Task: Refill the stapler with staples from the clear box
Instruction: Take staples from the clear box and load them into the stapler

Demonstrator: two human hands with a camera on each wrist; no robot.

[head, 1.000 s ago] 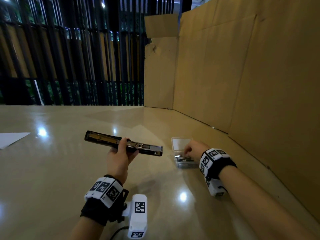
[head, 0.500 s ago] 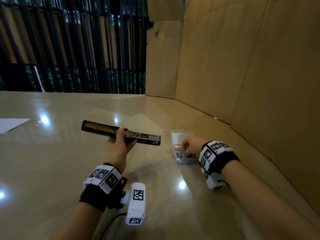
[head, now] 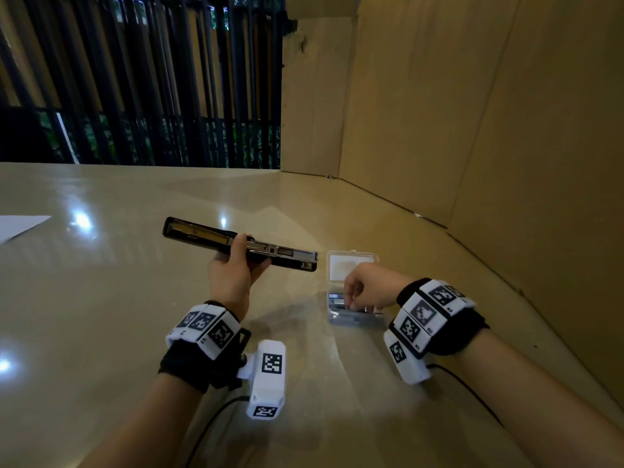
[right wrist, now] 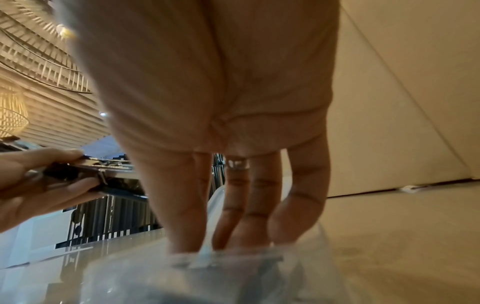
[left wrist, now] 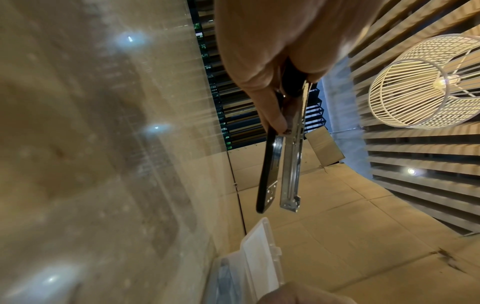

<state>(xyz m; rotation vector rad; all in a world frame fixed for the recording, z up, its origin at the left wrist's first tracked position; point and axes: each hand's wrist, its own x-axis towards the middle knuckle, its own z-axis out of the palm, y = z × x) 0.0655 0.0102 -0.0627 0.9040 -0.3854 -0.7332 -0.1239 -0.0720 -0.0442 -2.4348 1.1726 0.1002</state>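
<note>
Your left hand [head: 233, 275] grips the opened stapler [head: 240, 244] at its middle, held above the desk [head: 101, 315] at frame centre, its metal end just left of the clear box [head: 353, 292]. Your right hand [head: 368, 290] reaches down into the box, fingertips [right wrist: 233, 236] among the staples [head: 337, 300]; whether they pinch any, you cannot tell. The cardboard wall [head: 506, 130] bounds the right; open desk spreads lower left, with a paper sheet [head: 20, 226] at the left edge

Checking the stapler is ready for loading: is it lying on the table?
No, the left hand holds the stapler opened out flat above the table.
</note>
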